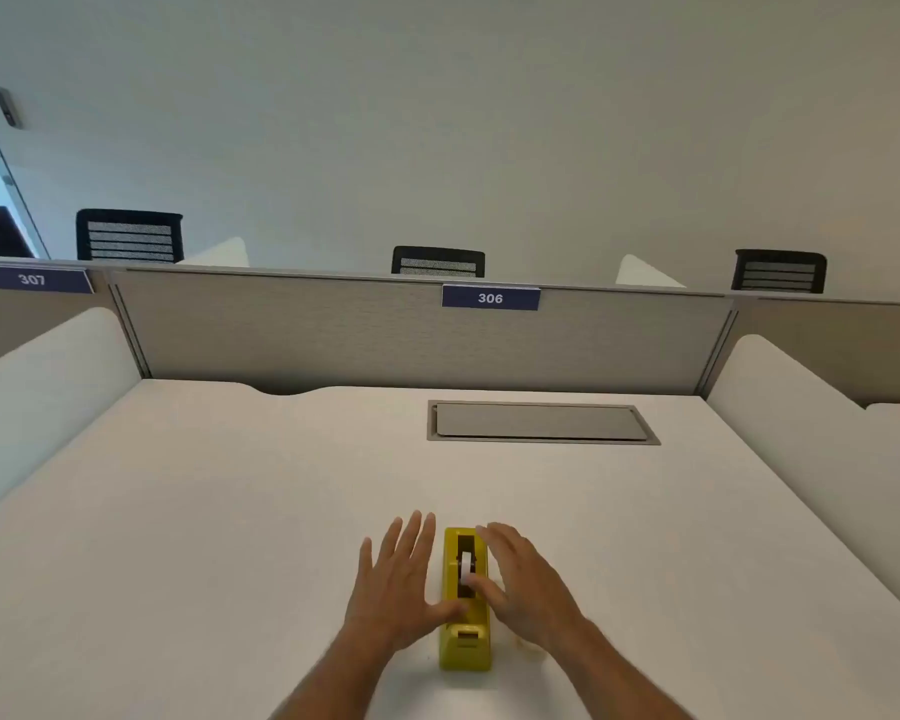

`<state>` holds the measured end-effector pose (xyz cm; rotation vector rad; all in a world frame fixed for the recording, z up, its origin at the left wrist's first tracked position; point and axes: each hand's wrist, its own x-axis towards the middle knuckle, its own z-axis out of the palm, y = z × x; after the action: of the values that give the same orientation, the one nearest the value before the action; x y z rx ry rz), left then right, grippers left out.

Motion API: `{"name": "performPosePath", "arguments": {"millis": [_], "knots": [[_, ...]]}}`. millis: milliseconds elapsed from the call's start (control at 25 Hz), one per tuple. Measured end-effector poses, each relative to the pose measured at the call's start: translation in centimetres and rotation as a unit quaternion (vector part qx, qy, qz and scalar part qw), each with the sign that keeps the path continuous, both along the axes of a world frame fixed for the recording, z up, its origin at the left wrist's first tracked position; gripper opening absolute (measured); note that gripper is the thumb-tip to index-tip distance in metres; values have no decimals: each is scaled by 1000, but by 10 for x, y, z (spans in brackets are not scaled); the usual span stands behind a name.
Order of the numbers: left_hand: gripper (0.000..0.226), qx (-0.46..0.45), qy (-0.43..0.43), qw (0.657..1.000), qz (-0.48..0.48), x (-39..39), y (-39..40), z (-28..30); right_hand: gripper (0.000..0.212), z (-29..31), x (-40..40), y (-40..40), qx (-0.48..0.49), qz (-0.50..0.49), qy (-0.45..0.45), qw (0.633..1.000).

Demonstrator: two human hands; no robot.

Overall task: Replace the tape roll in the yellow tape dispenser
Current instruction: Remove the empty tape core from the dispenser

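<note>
Two hands flank yellow tape dispenser [466, 610] at 6 o'clock on matte desk [230, 511]. Left hand [396, 584] fingers spread flat; right hand [526, 579] fingers apart, thumb seemingly touching white tape roll [467, 566].

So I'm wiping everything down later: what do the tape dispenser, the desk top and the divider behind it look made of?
Tape dispenser: likely moulded plastic, glossy yellow with soft highlights. Desk top: looks like matte white laminate, smooth and even; the core is hidden. Divider: apparently grey woven fabric, faintly textured, in a thin metal-looking frame.
</note>
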<state>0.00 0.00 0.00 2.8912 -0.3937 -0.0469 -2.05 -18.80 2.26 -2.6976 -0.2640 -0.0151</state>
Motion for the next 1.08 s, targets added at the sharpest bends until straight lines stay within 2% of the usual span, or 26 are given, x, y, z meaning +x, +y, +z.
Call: {"name": "performPosePath", "arguments": {"millis": [80, 280, 560, 1080], "knots": [[113, -20, 88, 996, 11, -5, -4, 2, 61, 0, 3, 1, 16, 10, -7, 1000], [106, -56, 118, 991, 17, -7, -8, 0, 57, -2, 10, 4, -1, 35, -3, 999], [102, -62, 136, 989, -7, 1, -9, 5, 47, -7, 17, 5, -8, 30, -2, 1000], [105, -105, 127, 986, -8, 1, -12, 18, 33, -6, 23, 12, 73, -16, -9, 997]]}}
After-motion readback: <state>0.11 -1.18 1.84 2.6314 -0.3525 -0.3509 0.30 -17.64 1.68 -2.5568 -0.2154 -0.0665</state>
